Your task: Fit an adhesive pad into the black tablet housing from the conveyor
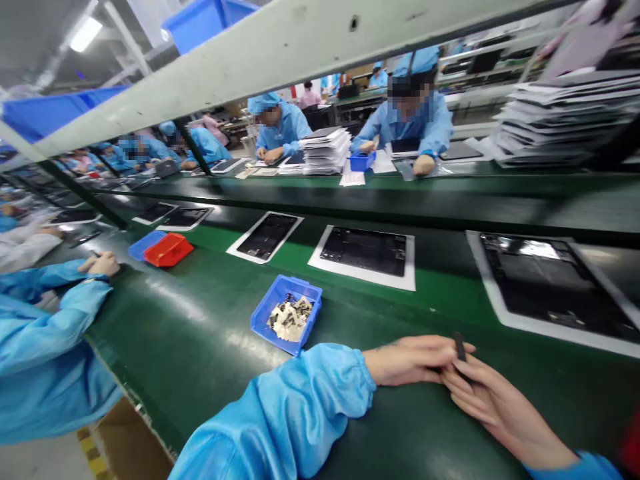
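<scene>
My left hand [417,359] and my right hand [495,403] meet low over the green workbench [380,427], at the right of the view. Between their fingertips is a small black strip [459,348], held roughly upright. The right thumb and fingers close on it, and the left fingers pinch in from the other side, partly overlapping. What exactly the strip is, I cannot make out. To the left of my left hand stands a blue bin [257,321] holding pale and black small pieces [291,317]. The nearest flat black tablet-like panel [550,280] lies beyond my right hand on a white sheet.
More black panels, one [367,251] among them, lie on white sheets along the bench. A red bin [169,249] touches another blue bin [143,245]. A co-worker's sleeve [45,333] is at left. A shelf beam [210,63] crosses above; paper stacks [560,123] stand opposite.
</scene>
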Demonstrator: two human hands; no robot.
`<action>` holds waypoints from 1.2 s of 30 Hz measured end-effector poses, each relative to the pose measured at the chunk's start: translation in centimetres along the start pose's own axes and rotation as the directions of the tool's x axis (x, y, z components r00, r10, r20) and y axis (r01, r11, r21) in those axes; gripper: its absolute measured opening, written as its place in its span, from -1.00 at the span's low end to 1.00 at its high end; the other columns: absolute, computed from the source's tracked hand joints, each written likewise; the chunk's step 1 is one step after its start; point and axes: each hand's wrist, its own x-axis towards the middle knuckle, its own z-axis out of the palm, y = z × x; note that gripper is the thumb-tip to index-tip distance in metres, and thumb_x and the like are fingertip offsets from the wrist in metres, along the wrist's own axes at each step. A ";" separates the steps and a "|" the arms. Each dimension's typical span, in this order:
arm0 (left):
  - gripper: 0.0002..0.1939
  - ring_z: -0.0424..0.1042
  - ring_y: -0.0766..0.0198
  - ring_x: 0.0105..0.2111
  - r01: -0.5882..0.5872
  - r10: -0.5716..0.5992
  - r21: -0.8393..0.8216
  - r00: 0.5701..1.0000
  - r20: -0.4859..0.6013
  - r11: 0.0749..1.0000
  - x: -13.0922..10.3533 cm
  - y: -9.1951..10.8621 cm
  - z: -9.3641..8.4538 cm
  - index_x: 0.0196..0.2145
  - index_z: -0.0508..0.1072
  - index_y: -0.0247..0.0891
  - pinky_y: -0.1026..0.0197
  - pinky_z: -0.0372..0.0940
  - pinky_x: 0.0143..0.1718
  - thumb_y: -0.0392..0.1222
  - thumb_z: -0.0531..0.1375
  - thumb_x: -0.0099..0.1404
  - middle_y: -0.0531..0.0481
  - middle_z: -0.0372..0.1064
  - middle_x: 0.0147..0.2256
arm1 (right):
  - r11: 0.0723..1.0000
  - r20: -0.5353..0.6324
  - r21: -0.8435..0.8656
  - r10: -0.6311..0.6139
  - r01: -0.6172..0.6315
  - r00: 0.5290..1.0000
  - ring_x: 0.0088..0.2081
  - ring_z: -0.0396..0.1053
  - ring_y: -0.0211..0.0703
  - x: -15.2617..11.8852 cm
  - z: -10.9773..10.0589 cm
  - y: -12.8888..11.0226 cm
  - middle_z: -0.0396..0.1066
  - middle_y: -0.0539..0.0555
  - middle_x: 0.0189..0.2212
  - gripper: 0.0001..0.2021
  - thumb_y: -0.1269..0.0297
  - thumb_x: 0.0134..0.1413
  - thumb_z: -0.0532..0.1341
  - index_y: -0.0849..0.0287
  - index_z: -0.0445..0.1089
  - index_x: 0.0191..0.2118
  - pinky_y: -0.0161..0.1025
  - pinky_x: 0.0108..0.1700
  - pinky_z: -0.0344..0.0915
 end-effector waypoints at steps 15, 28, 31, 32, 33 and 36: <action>-0.61 0.29 0.04 0.03 0.042 -0.031 0.153 0.997 -0.074 0.987 -1.5 -0.4 1.5 0.03 0.41 -0.30 0.08 0.12 0.09 -0.16 0.23 0.26 -0.21 0.34 0.01 | 0.823 0.095 -0.441 -0.352 0.357 0.931 -0.42 0.31 -0.26 -0.5 1.9 2.4 0.34 0.00 -0.48 -0.89 0.29 0.08 0.18 0.24 0.36 -0.36 -0.33 -0.38 0.25; -0.62 0.37 0.16 -0.19 0.046 -0.045 0.063 0.999 -0.019 0.997 -1.5 -0.6 1.6 0.10 0.35 -0.26 0.16 0.24 -0.11 -0.11 0.12 0.36 -0.10 0.39 -0.24 | 0.971 0.053 -0.132 -0.196 0.201 0.979 -0.77 -0.08 -0.47 -0.8 1.1 2.6 0.05 -0.17 -0.75 -0.57 -0.09 0.03 0.21 0.23 0.22 -0.48 -0.50 -0.78 -0.17; -0.67 0.35 0.17 -0.20 0.033 -0.032 0.049 0.999 -0.022 0.998 -1.5 -0.9 1.3 0.02 0.42 -0.24 0.17 0.23 -0.10 -0.09 0.13 0.35 -0.07 0.37 -0.30 | 0.976 0.061 -0.089 -0.193 0.198 0.979 -0.77 -0.08 -0.48 -0.7 1.0 2.6 0.06 -0.17 -0.74 -0.52 -0.17 0.02 0.21 0.24 0.23 -0.48 -0.49 -0.78 -0.17; -0.69 0.35 0.17 -0.21 0.030 -0.029 0.047 0.999 -0.023 0.998 -1.5 -1.0 1.2 -0.01 0.44 -0.25 0.17 0.23 -0.10 -0.09 0.14 0.35 -0.07 0.36 -0.31 | 0.977 0.062 -0.079 -0.193 0.198 0.979 -0.77 -0.08 -0.48 -0.7 1.0 2.6 0.06 -0.17 -0.74 -0.50 -0.18 0.02 0.20 0.24 0.23 -0.48 -0.49 -0.78 -0.17; -0.69 0.35 0.18 -0.21 0.027 -0.026 0.046 0.999 -0.024 0.999 -1.5 -1.1 1.1 -0.03 0.45 -0.27 0.17 0.23 -0.10 -0.08 0.14 0.35 -0.07 0.36 -0.32 | 0.978 0.062 -0.071 -0.193 0.198 0.979 -0.77 -0.08 -0.48 -0.7 1.0 2.6 0.06 -0.17 -0.75 -0.49 -0.20 0.02 0.19 0.24 0.23 -0.48 -0.49 -0.78 -0.17; -0.65 0.34 0.20 -0.24 0.027 -0.025 0.042 0.999 -0.032 0.999 -1.5 -1.2 1.0 0.01 0.42 -0.30 0.17 0.24 -0.11 -0.07 0.13 0.36 -0.05 0.31 -0.37 | 0.978 0.056 -0.059 -0.196 0.199 0.979 -0.78 -0.07 -0.47 -0.7 1.0 2.6 0.07 -0.16 -0.75 -0.48 -0.21 0.02 0.20 0.25 0.24 -0.48 -0.48 -0.78 -0.17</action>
